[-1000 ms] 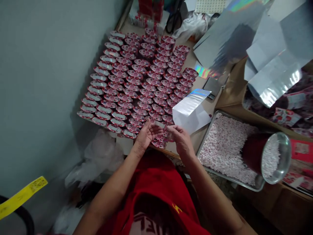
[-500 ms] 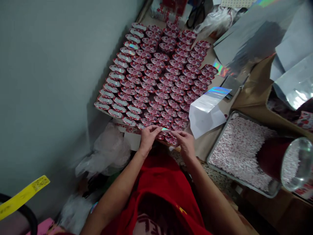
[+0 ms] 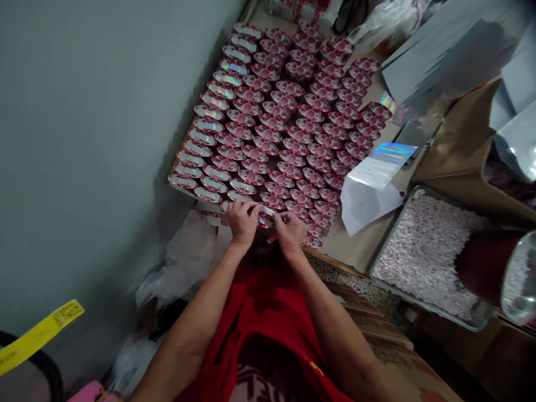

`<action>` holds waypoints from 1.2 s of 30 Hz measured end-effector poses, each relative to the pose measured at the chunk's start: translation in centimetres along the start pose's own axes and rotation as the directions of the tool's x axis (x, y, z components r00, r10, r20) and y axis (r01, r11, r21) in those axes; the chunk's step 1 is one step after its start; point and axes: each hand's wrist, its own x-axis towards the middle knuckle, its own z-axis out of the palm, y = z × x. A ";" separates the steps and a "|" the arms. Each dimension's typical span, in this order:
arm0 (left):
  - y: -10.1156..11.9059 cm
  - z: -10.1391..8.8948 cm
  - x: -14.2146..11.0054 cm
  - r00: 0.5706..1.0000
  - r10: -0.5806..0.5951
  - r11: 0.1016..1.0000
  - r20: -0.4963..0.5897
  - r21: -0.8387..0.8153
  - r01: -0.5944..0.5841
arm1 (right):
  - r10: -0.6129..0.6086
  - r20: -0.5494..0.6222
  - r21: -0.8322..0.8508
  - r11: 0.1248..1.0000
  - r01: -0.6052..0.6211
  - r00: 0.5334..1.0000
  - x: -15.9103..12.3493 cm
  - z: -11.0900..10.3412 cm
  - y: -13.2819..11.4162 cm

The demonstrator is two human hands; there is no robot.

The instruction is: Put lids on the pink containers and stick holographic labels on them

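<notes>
Rows of oval packs (image 3: pixel 272 134) with red and pink patterned tops stand close together on the table. Those along the left side and near the front left bear pale, shiny silver strips (image 3: pixel 196 148) on top. At the front edge, my left hand (image 3: pixel 243 222) and my right hand (image 3: pixel 292 230) have their fingers bent in a pinch at the two ends of one silver strip (image 3: pixel 267 210). It lies on or just over an oval pack; contact cannot be made out. My fingertips partly hide this pack and its neighbours.
Right of the packs lies a folded shiny sheet (image 3: pixel 374 178). Beyond it are a cardboard box (image 3: pixel 456 139) and a metal tray (image 3: pixel 377 262) of small white and pink pieces, with a dark red cup (image 3: pixel 477 259) in it. A wall (image 3: pixel 104 139) borders the left.
Both hands have come down from above the front packs to one pack at the edge, with the silver strip now over its top. The view has shifted slightly.
</notes>
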 end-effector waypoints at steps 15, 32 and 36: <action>-0.1 0.8 0.2 0.997 -0.012 1.000 -0.076 0.013 0.013 | 0.061 -0.013 -0.108 0.992 -0.063 0.998 2.1 0.1 0.0; 2.8 -3.6 -6.4 0.581 -0.396 0.265 0.711 -0.517 0.814 | 0.045 -0.017 0.353 0.935 -0.036 0.999 2.5 -1.0 -1.0; 3.7 -2.4 -7.1 0.598 -0.442 0.197 0.668 -0.578 0.792 | 0.055 -0.004 0.424 0.904 -0.049 0.998 2.1 -1.2 -1.5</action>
